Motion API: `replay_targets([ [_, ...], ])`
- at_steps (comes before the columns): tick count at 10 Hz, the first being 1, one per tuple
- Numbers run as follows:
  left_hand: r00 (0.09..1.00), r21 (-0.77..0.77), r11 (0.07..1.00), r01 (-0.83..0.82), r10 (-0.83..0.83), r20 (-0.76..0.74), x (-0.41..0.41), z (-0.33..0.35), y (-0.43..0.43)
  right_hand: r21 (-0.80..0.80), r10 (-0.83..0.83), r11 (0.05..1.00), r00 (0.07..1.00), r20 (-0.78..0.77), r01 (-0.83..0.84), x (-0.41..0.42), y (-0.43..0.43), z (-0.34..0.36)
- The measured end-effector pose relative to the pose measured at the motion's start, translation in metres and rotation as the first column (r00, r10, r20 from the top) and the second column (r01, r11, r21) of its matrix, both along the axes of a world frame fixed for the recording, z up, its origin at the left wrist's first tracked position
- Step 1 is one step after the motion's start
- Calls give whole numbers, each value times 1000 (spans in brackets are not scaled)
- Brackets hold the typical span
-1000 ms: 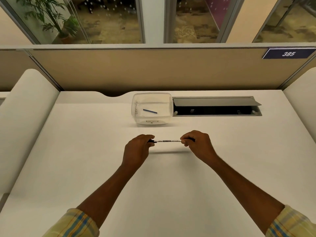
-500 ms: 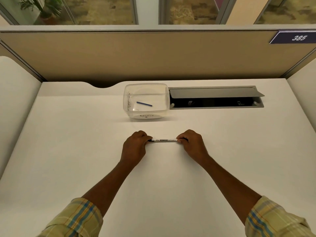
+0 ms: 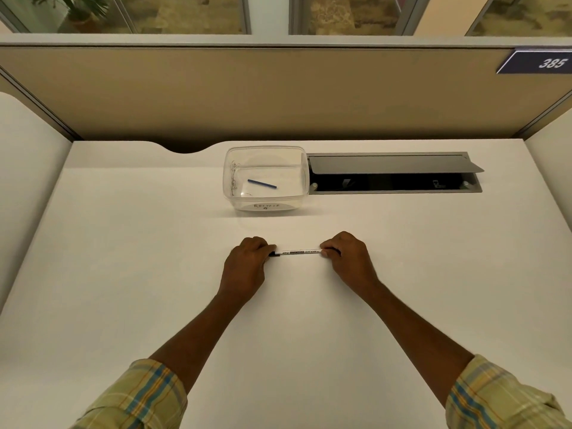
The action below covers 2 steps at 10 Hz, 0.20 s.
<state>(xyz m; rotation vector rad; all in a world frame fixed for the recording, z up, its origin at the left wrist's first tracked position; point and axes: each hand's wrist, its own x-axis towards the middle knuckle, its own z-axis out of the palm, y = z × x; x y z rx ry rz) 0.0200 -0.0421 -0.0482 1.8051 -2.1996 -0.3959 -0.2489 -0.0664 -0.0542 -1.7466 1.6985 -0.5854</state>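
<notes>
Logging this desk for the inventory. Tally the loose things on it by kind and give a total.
1 whiteboard marker, gripped at its ends by the left hand and the right hand
1 clear plastic container
1 blue stick, lying in the container
Total: 3
The thin bits by the container's left wall are too faint to count.

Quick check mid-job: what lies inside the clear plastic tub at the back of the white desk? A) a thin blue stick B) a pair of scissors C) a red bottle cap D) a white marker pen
A: a thin blue stick lies in the clear plastic tub; the white marker pen is in front, gripped by the left hand and the right hand.
</notes>
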Motion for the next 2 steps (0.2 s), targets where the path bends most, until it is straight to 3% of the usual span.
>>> replay_targets([
  [2, 999, 61, 998, -29, 31, -25, 2, 7, 10, -41, -11, 999, 1000, 4, 11, 1, 4, 5],
])
